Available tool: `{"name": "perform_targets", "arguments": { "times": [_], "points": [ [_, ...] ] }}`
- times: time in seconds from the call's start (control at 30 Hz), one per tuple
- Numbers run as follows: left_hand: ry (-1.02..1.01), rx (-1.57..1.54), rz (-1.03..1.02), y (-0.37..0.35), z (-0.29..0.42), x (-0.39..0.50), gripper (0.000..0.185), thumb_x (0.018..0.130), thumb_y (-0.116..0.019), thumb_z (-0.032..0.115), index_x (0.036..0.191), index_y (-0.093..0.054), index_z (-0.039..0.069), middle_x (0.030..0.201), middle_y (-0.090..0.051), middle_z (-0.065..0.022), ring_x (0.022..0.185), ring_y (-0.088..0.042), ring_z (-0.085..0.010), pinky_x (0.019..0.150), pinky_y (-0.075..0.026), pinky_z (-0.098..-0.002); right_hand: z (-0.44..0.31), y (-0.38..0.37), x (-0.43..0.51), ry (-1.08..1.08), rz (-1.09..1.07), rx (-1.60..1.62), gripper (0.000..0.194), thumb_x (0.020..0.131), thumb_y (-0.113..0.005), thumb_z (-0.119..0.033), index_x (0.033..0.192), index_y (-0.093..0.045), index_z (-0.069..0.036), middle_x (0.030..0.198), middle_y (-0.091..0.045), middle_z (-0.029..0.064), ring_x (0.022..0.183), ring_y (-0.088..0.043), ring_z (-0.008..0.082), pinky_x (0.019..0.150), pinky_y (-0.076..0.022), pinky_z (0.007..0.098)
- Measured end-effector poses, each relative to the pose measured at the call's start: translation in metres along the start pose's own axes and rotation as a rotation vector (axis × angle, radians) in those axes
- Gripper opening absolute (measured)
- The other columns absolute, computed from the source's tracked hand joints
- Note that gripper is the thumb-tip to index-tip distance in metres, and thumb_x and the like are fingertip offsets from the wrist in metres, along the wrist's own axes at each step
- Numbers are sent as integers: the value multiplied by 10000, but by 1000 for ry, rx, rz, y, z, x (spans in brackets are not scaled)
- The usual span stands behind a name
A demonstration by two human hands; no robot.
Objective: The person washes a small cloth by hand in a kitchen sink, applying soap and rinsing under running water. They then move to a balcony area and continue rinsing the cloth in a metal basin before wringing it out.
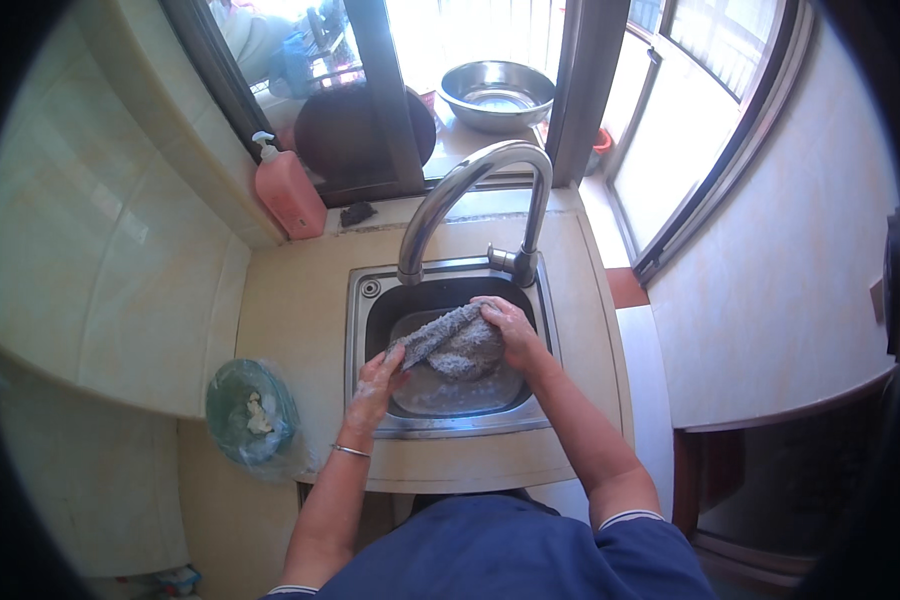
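A wet grey shaggy cloth (457,345) is stretched between my two hands over the stainless steel sink (457,430). My left hand (375,379) grips its lower left end, with what looks like suds on the skin. At the cloth's upper right edge my right hand (508,324) holds on with bent fingers. The cloth's lower part hangs in a bunch over shallow, cloudy water (450,396) in the basin. Above the sink's back edge arches a chrome faucet (480,161); no stream shows from its spout.
A pink pump bottle (291,195) stands at the back left, near a small dark lump (358,214). Left of the sink sits a green bin with a clear plastic liner (217,409). Beyond the window frame (586,90) rests a large metal basin (497,116).
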State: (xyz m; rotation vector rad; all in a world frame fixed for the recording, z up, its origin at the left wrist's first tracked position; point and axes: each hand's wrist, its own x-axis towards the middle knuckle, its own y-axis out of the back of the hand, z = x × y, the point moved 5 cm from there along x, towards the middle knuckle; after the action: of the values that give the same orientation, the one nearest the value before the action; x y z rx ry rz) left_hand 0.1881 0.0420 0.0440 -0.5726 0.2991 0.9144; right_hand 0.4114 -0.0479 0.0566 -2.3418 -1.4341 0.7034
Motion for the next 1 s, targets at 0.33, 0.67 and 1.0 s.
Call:
{"name": "perform_targets", "arguments": {
  "times": [0.33, 0.67, 1.0],
  "points": [
    [442, -979, -812, -19, -43, 31, 330, 894, -553, 308, 1099, -534, 50, 851, -611, -75, 819, -583, -213, 787, -485, -330, 42, -163, -77, 1019, -118, -1451, 217, 781, -595, -299, 727, -572, -90, 772, -582, 169, 625, -592, 307, 557, -481, 421],
    [-204, 426, -2, -47, -28, 12, 339, 882, -536, 254, 1164, -527, 66, 1005, -553, -5, 912, -518, -80, 717, -457, -272, 15, -103, -14, 621, 119, -1179, 355, 808, -613, -374, 638, -560, -67, 621, -583, 169, 622, -596, 372, 531, -479, 445],
    [-613, 669, -347, -61, 1, -12, 551, 710, -588, 360, 1149, -538, 31, 1017, -601, -97, 973, -572, -203, 844, -424, -288, 7, -89, 25, 654, 235, -1231, 323, 832, -581, -320, 609, -537, -91, 605, -587, 146, 599, -611, 339, 494, -484, 437]
  ]
}}
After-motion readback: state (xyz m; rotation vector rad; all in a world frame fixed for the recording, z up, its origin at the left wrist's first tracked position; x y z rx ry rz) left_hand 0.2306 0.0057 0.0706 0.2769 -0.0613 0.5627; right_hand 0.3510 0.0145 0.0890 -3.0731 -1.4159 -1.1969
